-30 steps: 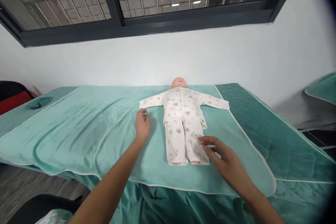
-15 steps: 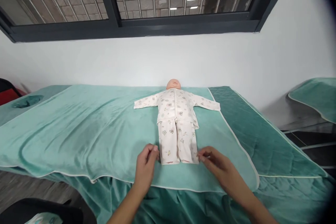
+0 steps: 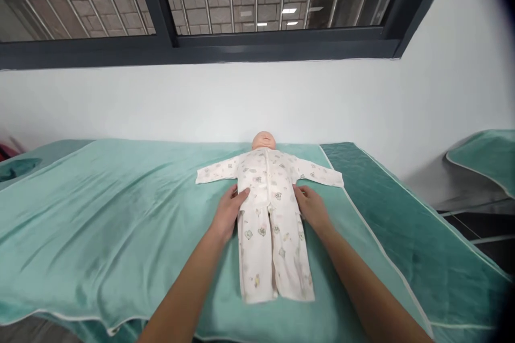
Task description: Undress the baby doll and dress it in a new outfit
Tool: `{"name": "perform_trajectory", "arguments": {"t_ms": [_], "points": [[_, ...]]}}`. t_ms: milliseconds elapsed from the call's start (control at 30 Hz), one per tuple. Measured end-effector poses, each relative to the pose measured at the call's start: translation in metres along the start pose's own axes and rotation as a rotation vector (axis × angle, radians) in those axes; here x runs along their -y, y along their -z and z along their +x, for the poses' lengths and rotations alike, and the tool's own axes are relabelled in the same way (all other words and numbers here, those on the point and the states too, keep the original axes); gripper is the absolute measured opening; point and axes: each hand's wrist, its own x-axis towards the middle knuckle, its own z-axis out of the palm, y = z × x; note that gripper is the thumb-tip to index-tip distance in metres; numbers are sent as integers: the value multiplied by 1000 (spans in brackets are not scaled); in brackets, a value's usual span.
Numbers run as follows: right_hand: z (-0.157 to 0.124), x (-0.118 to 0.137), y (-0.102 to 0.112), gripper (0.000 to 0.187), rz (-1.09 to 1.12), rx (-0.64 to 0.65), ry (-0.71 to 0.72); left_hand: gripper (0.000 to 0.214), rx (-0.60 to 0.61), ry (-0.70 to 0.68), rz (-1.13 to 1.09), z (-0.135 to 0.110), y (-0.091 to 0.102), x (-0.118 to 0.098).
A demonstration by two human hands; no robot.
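A baby doll [image 3: 264,140] lies on its back on a light green blanket [image 3: 132,225], its head toward the wall. It wears a white printed shirt [image 3: 261,174] with the sleeves spread wide, and matching trousers [image 3: 257,257] with straight legs. On the left side of the doll's waist is my left hand [image 3: 230,210], thumb over the shirt's edge, the other fingers partly hidden beside it. Opposite, my right hand [image 3: 314,208] grips the shirt's right side, its fingertips partly out of sight against the cloth.
Darker green quilted cover [image 3: 386,225] shows to the right of the blanket. A white wall [image 3: 169,104] rises behind the bed, with a dark-framed window [image 3: 241,49] above. Another green padded piece [image 3: 486,158] juts out at the far right. A hole in the cover [image 3: 18,168] lies at far left.
Both hands have moved from the trouser hems up to the sides of the doll's waist and now touch the shirt. The view has come closer to the doll.
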Motion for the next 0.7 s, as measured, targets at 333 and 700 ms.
{"name": "perform_trajectory", "arguments": {"t_ms": [333,700], "points": [[15,11,-10,57,97,86,0,66,-10,9,19,20,0,-6],[-49,-15,7,56,-106,-142,-203,45,-201,-146,438,-77,45,39]]}}
